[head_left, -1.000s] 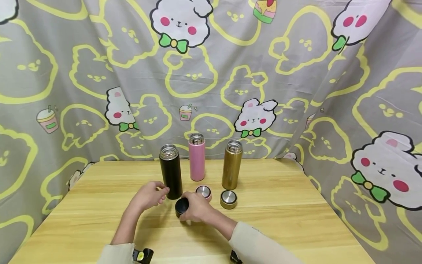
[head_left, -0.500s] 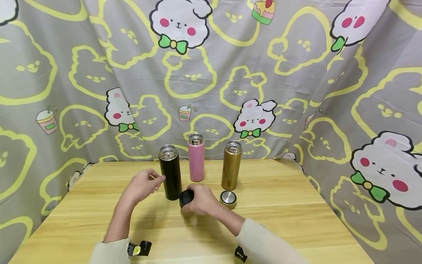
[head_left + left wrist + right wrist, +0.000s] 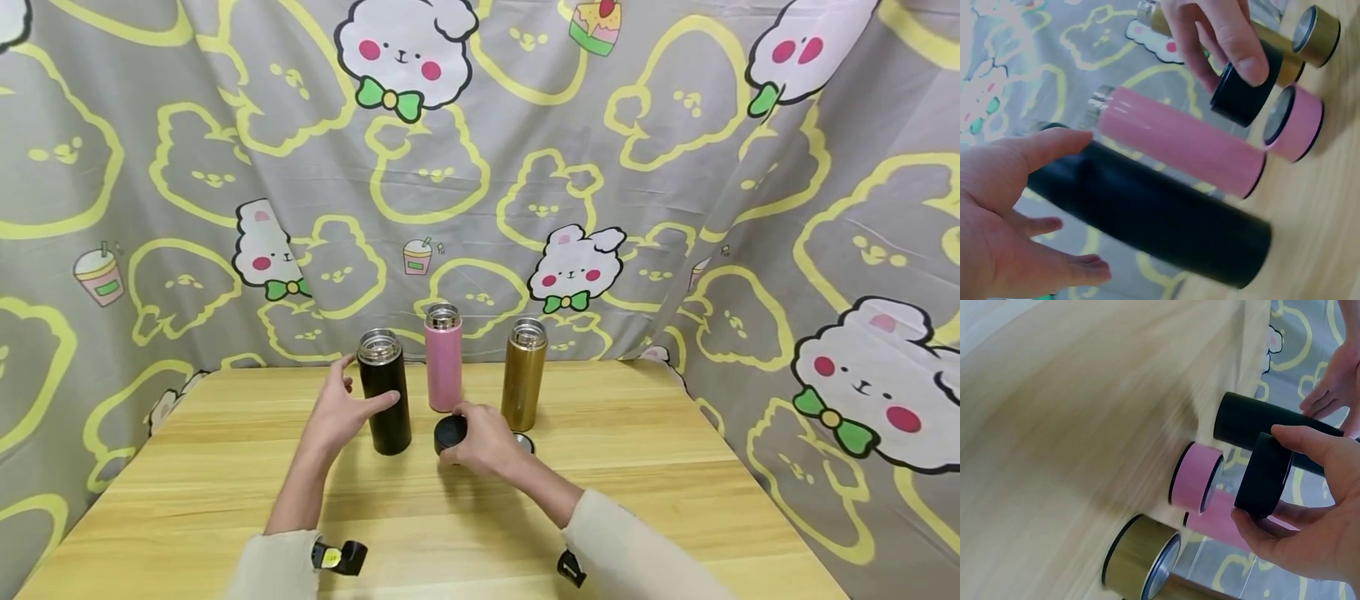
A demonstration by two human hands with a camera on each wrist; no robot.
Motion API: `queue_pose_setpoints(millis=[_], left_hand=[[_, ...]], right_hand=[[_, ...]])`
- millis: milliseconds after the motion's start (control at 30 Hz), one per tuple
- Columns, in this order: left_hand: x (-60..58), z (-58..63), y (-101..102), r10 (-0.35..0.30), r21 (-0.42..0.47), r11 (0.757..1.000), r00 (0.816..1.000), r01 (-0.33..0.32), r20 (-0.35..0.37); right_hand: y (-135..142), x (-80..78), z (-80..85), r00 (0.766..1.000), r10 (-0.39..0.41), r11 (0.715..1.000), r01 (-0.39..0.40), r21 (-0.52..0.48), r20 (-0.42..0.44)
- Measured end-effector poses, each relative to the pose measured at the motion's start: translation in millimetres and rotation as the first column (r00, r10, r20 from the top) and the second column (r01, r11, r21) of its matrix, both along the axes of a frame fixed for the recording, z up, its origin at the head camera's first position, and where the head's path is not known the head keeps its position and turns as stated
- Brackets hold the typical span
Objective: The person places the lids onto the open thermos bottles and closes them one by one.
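My right hand (image 3: pixel 486 440) pinches a black lid (image 3: pixel 450 434) between thumb and fingers, in front of the pink flask (image 3: pixel 444 367). In the right wrist view the lid is tilted, held above the table beside the pink lid (image 3: pixel 1196 478). My left hand (image 3: pixel 341 415) is at the black flask (image 3: pixel 387 408), thumb across its front and fingers spread at its left side. The left wrist view shows those fingers apart, not curled round the flask. The black flask stands upright, its steel mouth uncovered. From the head, the pink lid is hidden behind the right hand.
An uncovered gold flask (image 3: pixel 524 379) stands upright to the right of the pink one. Its gold lid (image 3: pixel 1141 556) sits on the wooden table (image 3: pixel 645 483), partly covered by the right hand in the head view. A patterned curtain (image 3: pixel 465 192) hangs behind the table.
My right hand has carried the black lid rightward and farther back, from in front of the black flask. My left hand has moved up to that flask and spread its fingers.
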State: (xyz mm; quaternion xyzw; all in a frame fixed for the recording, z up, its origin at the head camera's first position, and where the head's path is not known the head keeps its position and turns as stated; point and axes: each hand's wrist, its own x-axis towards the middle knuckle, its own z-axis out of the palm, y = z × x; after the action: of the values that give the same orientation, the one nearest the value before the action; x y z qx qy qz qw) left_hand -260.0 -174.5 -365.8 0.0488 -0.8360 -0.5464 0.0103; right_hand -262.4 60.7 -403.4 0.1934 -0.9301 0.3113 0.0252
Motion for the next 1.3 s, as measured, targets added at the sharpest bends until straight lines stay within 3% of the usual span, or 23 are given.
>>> queue_pose_setpoints(millis=[233,467,700,1000,1300], left_hand=[[-10.7,-17.0,10,0.096,0.118,0.989,0.993,-0.088,-0.066],[-14.0,-21.9,12,0.120,0.062,0.992,0.988,-0.114,-0.097],[-17.4,-22.9,7,0.095,-0.013,0.995,0.991,-0.097,-0.089],[-22.9,-19.8,1,0.019,-0.091,0.996,0.996,-0.027,-0.081],[-15.3,-16.6,1,-0.071,-0.101,0.993,0.996,0.065,-0.060]], right_hand=[[10,-0.4,-3.6,0.999,-0.020,1.000,0.020,-0.001,-0.034],[15,0.2,-4.5,0.999,-0.022,0.999,0.021,-0.026,-0.030],[19,-0.7,-5.8,0.999,-0.031,0.999,0.031,-0.013,-0.037],[23,-1.4,-8.7,0.998,-0.048,0.999,0.048,-0.014,-0.038],[25,-2.0,-7.9,0.998,-0.045,0.999,0.045,-0.004,-0.033]])
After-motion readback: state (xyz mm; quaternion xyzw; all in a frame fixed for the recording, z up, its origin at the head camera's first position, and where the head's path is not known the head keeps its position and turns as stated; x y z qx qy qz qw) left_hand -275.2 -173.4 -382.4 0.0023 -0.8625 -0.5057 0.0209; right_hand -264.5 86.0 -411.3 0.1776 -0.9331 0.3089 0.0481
